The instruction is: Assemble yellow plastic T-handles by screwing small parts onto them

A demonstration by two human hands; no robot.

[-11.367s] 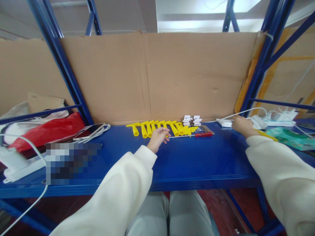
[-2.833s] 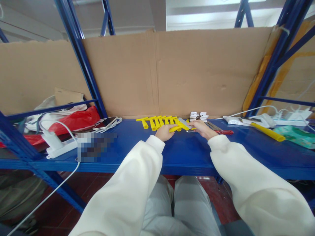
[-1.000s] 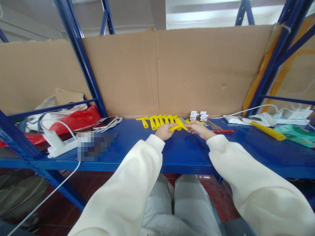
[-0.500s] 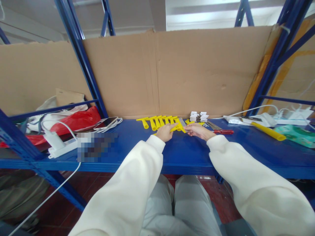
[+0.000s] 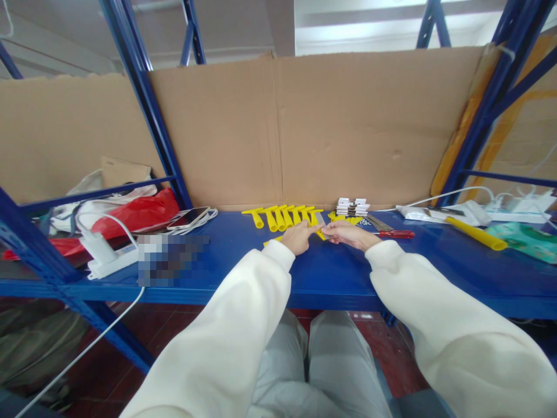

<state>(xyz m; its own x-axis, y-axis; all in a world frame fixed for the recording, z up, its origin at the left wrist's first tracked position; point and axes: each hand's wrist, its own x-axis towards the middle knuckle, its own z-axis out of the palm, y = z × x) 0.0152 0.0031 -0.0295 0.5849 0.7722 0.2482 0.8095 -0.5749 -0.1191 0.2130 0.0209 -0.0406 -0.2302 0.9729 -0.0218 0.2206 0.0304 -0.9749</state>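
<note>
Near the middle of the blue shelf, my left hand (image 5: 297, 237) is closed around a yellow T-shaped piece (image 5: 278, 238), whose end shows to the left of the hand. The fingers of my right hand (image 5: 347, 233) are pinched together close to the left fingertips, at another yellow end of the piece; a small item there is too small to make out. Behind my hands stands a row of several yellow T-shaped pieces (image 5: 272, 219). A stack of white cards (image 5: 351, 206) sits behind my right hand, with more yellow parts (image 5: 348, 219) in front of it.
Pliers and a red-handled tool (image 5: 395, 234) lie right of my right hand. Farther right are a yellow tube (image 5: 476, 233) and a green packet (image 5: 528, 239). A power strip (image 5: 111, 261), cables and a red bag (image 5: 139, 215) occupy the left. Cardboard (image 5: 348, 128) stands behind.
My left hand has turned, and its fingers now reach over the yellow piece toward my right fingertips. My right hand has shifted slightly left.
</note>
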